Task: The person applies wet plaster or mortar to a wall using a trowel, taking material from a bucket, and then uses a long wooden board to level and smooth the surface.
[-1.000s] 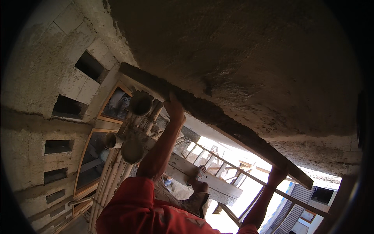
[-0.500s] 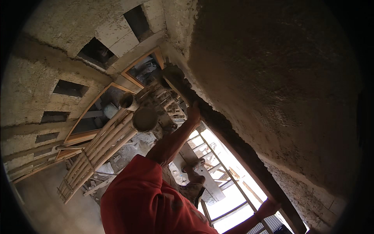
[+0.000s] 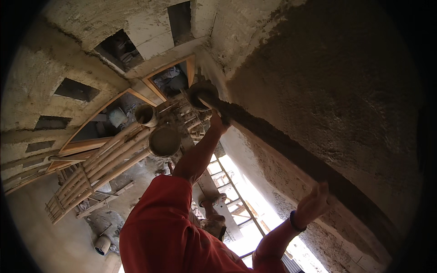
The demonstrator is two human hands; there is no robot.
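A long straightedge [image 3: 282, 144], its upper side coated with wet mortar, runs diagonally along the plastered wall [image 3: 337, 91] on the right. My left hand [image 3: 219, 123] grips it near its far end, just below a round bucket [image 3: 202, 93]. Lower down, my right hand [image 3: 314, 201], with a dark band at the wrist, is against its lower edge with the fingers curled in. Part of those fingers is hard to make out against the board. The wall beside it is covered with dark, rough, damp-looking plaster.
A bucket full of mortar [image 3: 165, 141] and another bucket [image 3: 145, 114] stand left of my left arm. Bundled bamboo poles [image 3: 104, 166] lie beyond. My sandalled foot [image 3: 219, 199] rests on a plank, beside a bright opening with a ladder-like frame [image 3: 232, 186]. Wooden-framed openings [image 3: 170, 79] line the far wall.
The straightedge has shifted up and right across the wall, its lower part most. My right hand has risen with it, and my left hand has moved slightly up and left.
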